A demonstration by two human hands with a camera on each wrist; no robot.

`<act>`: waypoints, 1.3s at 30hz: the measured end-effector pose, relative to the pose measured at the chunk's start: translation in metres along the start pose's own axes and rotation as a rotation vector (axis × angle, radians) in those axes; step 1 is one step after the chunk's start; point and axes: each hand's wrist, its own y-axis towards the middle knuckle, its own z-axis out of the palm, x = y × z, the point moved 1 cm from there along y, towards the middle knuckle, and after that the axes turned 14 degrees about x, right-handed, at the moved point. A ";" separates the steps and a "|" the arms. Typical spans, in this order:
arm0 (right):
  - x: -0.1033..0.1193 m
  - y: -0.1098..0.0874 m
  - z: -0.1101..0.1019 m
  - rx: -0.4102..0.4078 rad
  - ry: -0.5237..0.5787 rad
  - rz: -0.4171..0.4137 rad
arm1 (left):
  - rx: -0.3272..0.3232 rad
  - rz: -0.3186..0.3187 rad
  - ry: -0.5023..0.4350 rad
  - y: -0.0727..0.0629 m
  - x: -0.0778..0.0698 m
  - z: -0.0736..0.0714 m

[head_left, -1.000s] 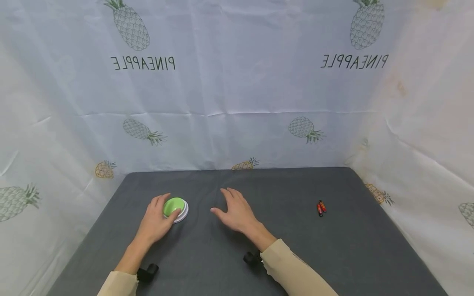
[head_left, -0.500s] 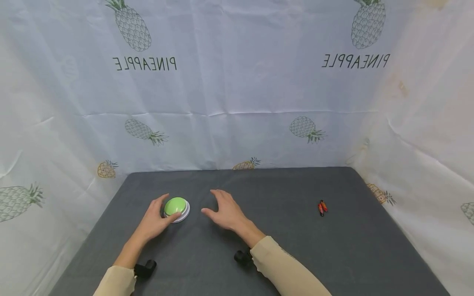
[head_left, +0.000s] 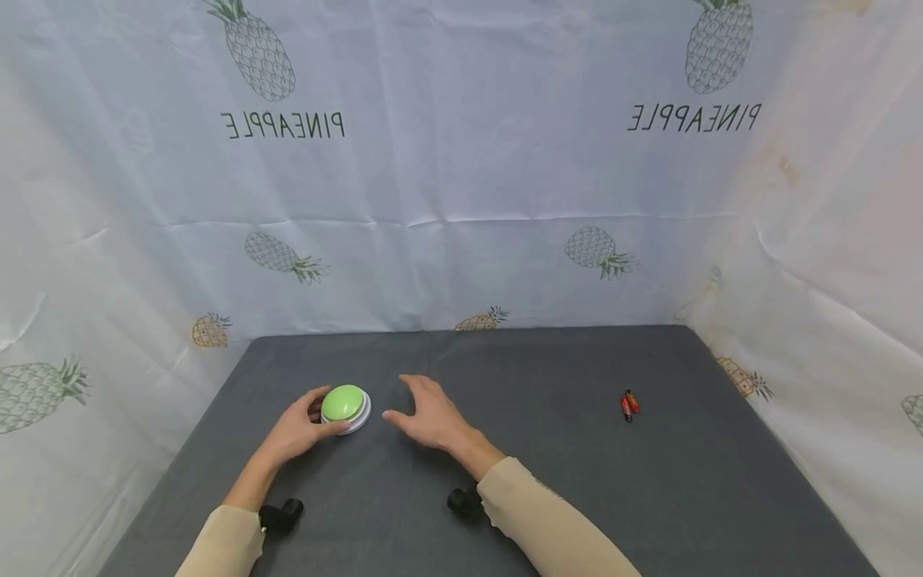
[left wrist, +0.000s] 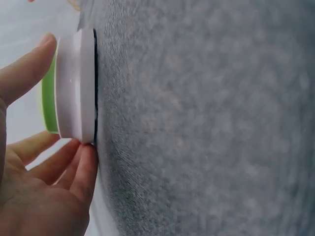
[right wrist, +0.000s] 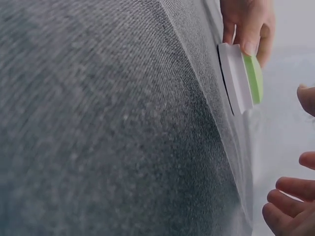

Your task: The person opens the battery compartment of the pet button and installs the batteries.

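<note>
A round push button with a bright green domed top and a white, stepped plastic base sits upright on a counter covered in dark grey woven cloth. The left hand grips it from the left side: the thumb lies against the near edge, while the curled fingers touch the white base on the far side. Just to the right of the button is the right hand, its fingers loosely spread, thumb apart, holding nothing and not touching it. Well to the right of the button lie two small red cylinders with dark ends, side by side. Nearer the wearer than the button, a black wrist device shows at the right beige sleeve. Beyond the button rises a whitish fabric curtain printed with pineapples.
</note>
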 end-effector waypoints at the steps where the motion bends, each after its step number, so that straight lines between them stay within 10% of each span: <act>1: 0.000 0.001 0.001 0.004 -0.001 0.000 | 0.000 0.000 -0.015 0.000 0.001 0.000; 39: 0.018 0.026 0.041 0.065 0.089 -0.042 | 0.175 0.174 -0.215 0.000 -0.002 0.000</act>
